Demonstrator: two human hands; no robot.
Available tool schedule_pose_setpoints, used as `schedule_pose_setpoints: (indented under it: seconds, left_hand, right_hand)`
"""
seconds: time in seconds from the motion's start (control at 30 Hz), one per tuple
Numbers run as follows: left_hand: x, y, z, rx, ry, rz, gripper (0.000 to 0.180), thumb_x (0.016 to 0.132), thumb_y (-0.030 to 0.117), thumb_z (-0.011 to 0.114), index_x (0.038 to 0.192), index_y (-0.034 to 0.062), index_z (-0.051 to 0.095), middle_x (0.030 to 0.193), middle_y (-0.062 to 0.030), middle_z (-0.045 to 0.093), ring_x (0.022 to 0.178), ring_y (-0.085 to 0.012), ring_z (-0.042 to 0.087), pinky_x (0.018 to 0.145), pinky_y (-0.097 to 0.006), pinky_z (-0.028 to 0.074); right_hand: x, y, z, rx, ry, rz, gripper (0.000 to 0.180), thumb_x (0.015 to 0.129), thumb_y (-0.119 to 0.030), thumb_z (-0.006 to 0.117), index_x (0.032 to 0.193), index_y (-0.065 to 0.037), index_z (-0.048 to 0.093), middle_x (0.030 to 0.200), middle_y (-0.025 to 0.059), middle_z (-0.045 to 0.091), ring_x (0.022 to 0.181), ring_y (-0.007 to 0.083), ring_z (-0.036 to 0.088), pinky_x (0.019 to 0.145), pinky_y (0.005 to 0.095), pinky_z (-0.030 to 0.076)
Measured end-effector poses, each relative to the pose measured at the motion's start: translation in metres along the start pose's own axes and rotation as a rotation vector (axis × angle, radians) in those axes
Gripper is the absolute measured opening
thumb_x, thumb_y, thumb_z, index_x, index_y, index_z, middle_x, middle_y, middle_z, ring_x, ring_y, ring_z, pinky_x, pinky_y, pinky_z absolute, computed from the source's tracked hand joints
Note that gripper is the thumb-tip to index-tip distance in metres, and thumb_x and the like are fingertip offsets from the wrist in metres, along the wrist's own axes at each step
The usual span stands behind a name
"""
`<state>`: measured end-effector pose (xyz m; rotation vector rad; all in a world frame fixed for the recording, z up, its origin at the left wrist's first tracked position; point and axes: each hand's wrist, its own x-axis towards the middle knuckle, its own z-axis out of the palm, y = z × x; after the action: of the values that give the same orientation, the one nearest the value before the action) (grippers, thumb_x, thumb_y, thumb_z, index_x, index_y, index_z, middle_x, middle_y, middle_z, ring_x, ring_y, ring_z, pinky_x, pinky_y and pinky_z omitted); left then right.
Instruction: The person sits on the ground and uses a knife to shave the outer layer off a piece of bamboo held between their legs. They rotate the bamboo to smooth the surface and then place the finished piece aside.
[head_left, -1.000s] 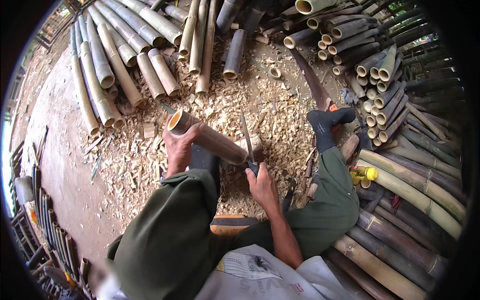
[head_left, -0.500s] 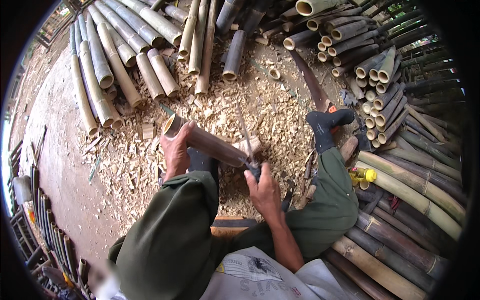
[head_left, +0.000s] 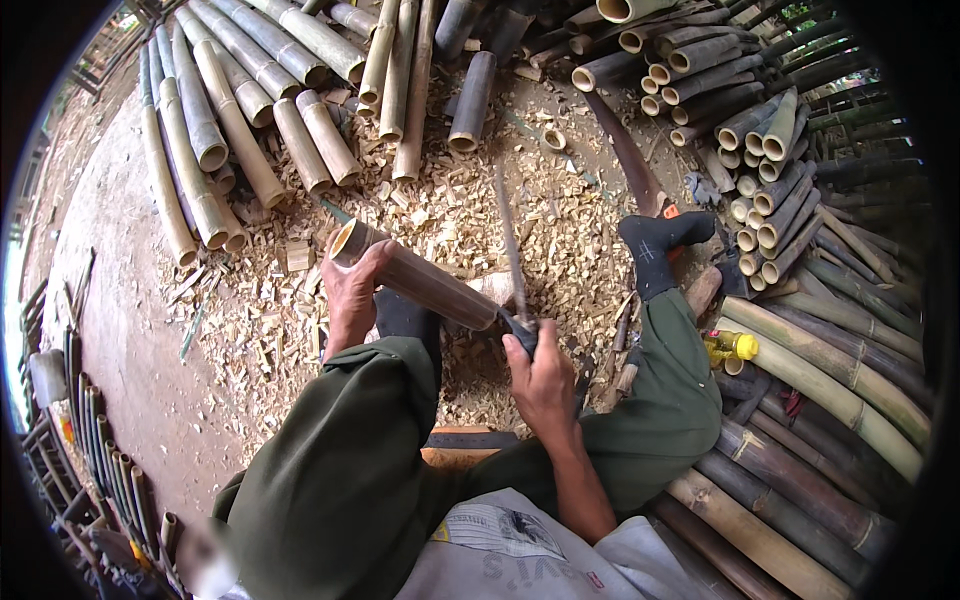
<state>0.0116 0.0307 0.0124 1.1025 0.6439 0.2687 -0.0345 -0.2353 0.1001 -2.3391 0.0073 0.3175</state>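
A short brown bamboo tube slants in front of me, its hollow end up at the left and its lower end toward the right. My left hand is closed round the upper end, near the pale rim. In my right hand is the dark handle of a long, narrow knife. Its blade points away from me, slightly blurred, just right of the tube's lower end; whether they touch I cannot tell. Behind that end lies a pale wooden block, partly hidden by the tube.
Wood chips cover the ground around my feet. Cut bamboo tubes lie fanned out at the far left, and more are stacked at the far right. Long poles and a yellow-capped bottle are on my right. A dark curved blade lies beyond my right foot.
My right hand and the knife have shifted a little to the right, and the blade reaches farther away from me. The tube and my left hand have hardly moved.
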Motion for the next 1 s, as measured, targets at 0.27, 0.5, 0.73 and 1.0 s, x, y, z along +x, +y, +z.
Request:
schedule_pose_setpoints:
  seconds: [0.27,0.5,0.73,1.0]
  left_hand:
    - [-0.003,0.011,0.014,0.041,-0.045,0.022,0.067,0.079,0.019,0.093,0.131,-0.0026,0.058,0.112,-0.0135,0.07,0.098,-0.0215,0.069,0.09,-0.038,0.057]
    - [-0.005,-0.007,0.016,-0.087,0.112,0.044,0.055,0.077,0.014,0.095,0.119,-0.002,0.063,0.103,-0.0087,0.071,0.088,-0.0169,0.068,0.085,-0.032,0.055]
    - [-0.01,-0.004,0.037,-0.026,0.12,0.158,0.056,0.077,0.013,0.095,0.12,0.0007,0.061,0.104,-0.0078,0.071,0.089,-0.0165,0.068,0.085,-0.031,0.054]
    - [0.005,-0.003,0.015,-0.171,-0.127,0.081,0.06,0.08,0.004,0.09,0.128,0.0006,0.056,0.105,-0.009,0.073,0.094,-0.0178,0.07,0.091,-0.033,0.056]
  right_hand:
    - [0.026,0.085,0.052,-0.207,-0.077,0.085,0.042,0.106,-0.042,0.055,0.109,-0.001,0.049,0.09,0.029,0.072,0.086,0.0549,0.068,0.075,0.0636,0.052]
    - [-0.004,-0.034,-0.019,0.072,0.159,-0.169,0.029,0.102,-0.022,0.067,0.116,-0.002,0.052,0.076,0.0217,0.068,0.07,0.0383,0.073,0.06,0.0468,0.055]
    - [-0.004,0.093,0.062,-0.28,-0.11,0.217,0.044,0.105,-0.041,0.054,0.12,0.0,0.048,0.089,0.0323,0.071,0.084,0.0544,0.069,0.071,0.0594,0.055]
    - [-0.006,-0.034,-0.022,0.154,0.21,-0.174,0.032,0.104,-0.029,0.063,0.112,-0.001,0.05,0.083,0.0266,0.069,0.074,0.0468,0.071,0.062,0.0525,0.053]
